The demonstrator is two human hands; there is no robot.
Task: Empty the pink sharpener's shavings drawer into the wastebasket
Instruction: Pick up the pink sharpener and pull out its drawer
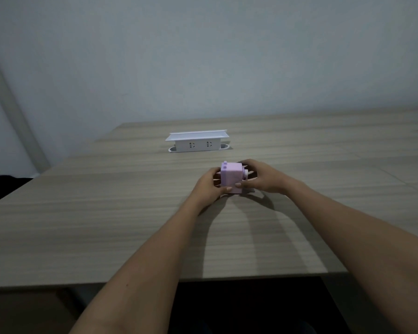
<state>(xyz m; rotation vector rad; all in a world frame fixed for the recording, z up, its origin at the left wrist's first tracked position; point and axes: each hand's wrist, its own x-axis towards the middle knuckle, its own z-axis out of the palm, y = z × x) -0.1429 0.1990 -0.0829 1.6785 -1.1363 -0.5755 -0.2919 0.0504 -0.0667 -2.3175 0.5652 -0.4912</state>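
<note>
The left hand (209,186) cups the pink sharpener (231,177) from its nine o'clock side, thumb curled against the lower near face and fingers wrapped on the left wall. The sharpener stands upright on the wooden table (106,225), between both hands, at twelve o'clock from the person. It is a boxy pastel block with two small studs on top and a round crank hub jutting toward three o'clock. The right hand (261,178) closes on it from three o'clock, fingers over the hub. Both hands touch it equally; I cannot make out the drawer or any wastebasket.
</note>
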